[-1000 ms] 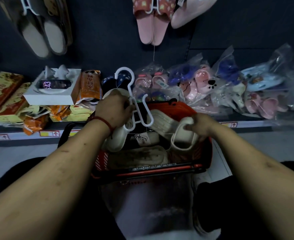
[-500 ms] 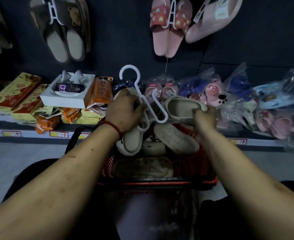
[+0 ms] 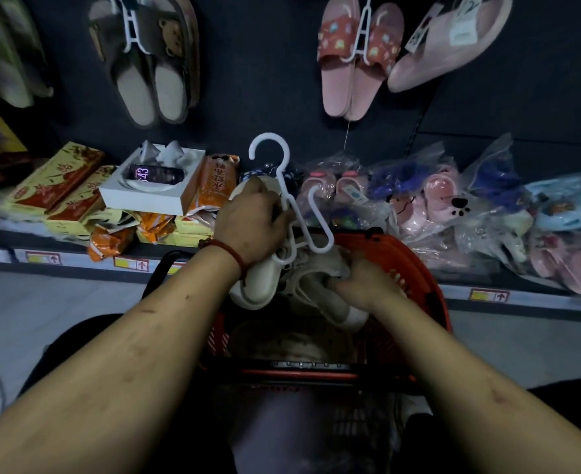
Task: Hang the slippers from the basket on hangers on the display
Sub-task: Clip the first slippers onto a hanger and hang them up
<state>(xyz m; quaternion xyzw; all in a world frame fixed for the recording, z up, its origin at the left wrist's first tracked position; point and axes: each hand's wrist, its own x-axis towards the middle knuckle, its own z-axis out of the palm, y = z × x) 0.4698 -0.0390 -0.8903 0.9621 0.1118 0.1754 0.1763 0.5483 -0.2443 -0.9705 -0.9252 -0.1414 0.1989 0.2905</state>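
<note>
My left hand (image 3: 253,222) grips a white plastic hanger (image 3: 284,191) together with a cream slipper (image 3: 258,285) that hangs below the fist. The hanger's hook points up toward the dark display wall (image 3: 265,80). My right hand (image 3: 367,285) holds a second cream slipper (image 3: 323,268) low over the red basket (image 3: 419,268), just under the hanger's right arm. More pale slippers lie deeper in the basket, partly hidden by my hands.
Brown bear slippers (image 3: 152,63) and pink slippers (image 3: 357,56) hang on the wall above. The low shelf (image 3: 77,261) holds yellow and orange packets (image 3: 59,193), a white box with a phone (image 3: 152,186), and bagged slippers (image 3: 453,206) at right.
My right hand lifted a cream slipper out of the basket beside the hanger, then brought it back down over the basket. The left hand kept its grip on hanger and slipper.
</note>
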